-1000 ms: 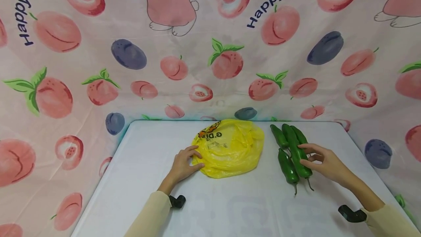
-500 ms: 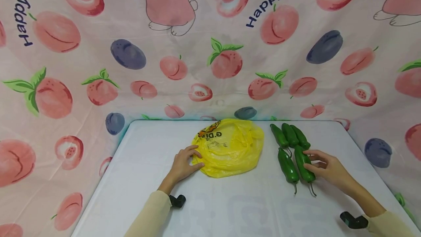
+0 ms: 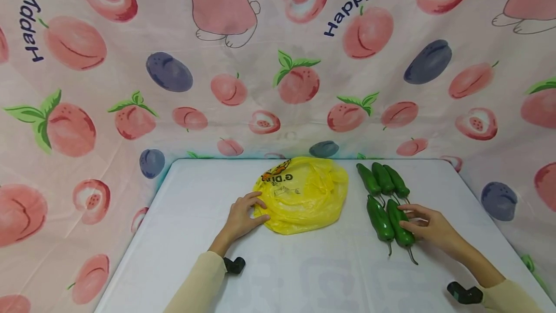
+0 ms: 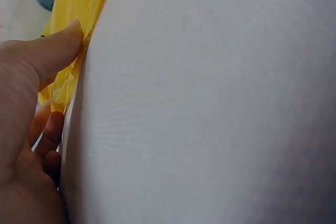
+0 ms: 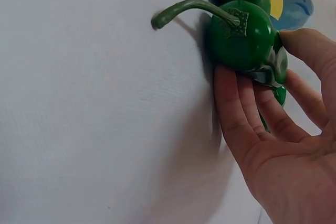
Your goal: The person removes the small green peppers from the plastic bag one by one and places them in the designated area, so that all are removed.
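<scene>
A crumpled yellow plastic bag (image 3: 304,202) with dark print lies at the table's middle. At its left edge rests my left hand (image 3: 243,214), thumb and forefinger spread apart and touching the plastic; the left wrist view shows the thumb against the bag (image 4: 73,3). Several long green peppers lie to the right in two rows. My right hand (image 3: 434,228) holds the front right pepper (image 3: 399,226), thumb on its upper side and fingers along its right flank. In the right wrist view this pepper's (image 5: 239,40) curved stem points away from the hand (image 5: 283,150).
Another front pepper (image 3: 380,219) lies close on the left, its stem toward me. Behind are the back-row peppers (image 3: 382,178). The white table (image 3: 208,182) meets a peach-patterned cloth (image 3: 269,76) at its rear edge. Black devices are worn at both wrists.
My right hand has drawn one pepper from on top of the back row toward me and set it in the front row, beside another. My left hand and the bag stay put.
</scene>
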Demonstrator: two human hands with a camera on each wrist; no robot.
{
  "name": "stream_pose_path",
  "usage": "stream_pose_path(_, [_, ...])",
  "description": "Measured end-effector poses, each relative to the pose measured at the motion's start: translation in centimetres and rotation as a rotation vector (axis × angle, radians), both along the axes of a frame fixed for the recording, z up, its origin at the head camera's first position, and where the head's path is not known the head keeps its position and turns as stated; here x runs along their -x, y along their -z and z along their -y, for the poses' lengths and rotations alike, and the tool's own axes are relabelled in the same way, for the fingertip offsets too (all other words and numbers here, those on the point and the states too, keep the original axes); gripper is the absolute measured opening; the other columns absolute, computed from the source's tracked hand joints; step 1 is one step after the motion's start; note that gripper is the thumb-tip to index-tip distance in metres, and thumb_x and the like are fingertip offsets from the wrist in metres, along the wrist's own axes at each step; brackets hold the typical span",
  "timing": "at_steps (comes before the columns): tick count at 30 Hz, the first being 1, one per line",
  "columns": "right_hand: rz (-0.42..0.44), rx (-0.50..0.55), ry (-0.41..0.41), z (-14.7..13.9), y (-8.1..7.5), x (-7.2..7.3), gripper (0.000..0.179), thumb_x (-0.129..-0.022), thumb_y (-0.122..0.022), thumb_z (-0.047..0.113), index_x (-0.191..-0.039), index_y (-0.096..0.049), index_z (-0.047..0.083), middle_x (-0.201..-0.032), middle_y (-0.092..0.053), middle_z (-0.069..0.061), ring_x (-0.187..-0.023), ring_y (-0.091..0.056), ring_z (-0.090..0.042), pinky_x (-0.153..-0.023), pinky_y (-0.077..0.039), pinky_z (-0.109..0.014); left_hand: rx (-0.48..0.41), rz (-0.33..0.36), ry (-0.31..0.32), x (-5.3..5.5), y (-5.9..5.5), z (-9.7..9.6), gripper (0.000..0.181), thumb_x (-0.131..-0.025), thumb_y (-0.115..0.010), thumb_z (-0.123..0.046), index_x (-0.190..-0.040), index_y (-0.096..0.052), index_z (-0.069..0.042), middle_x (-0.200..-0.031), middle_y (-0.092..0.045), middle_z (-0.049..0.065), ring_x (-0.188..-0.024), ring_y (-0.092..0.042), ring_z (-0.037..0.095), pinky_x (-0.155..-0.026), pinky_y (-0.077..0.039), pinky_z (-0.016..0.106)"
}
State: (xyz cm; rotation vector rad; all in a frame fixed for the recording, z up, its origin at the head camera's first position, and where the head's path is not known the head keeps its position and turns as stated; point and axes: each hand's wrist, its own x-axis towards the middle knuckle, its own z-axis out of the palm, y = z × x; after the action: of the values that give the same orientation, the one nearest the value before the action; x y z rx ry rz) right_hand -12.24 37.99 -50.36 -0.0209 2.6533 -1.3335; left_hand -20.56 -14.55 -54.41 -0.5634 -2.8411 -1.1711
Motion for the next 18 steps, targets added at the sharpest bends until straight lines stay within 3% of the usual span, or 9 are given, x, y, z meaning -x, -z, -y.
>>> stream_pose_path(18, [0.037,-0.073,-0.030,-0.15,-0.03,0.65,0.058,-0.098,-0.072,0.030,-0.142,-0.054,-0.002,-0.126,-0.062,-0.027,-0.115,-0.061,-0.048,-0.080,-0.060,-0.040,-0.012,-0.007,0.000,-0.09,0.03,0.04,0.022,-0.085,-0.086,-0.030,-0.099,-0.071,-0.024,-0.148,-0.056,0.006,-0.128,-0.051,0.036,-0.108,-0.033,0.058])
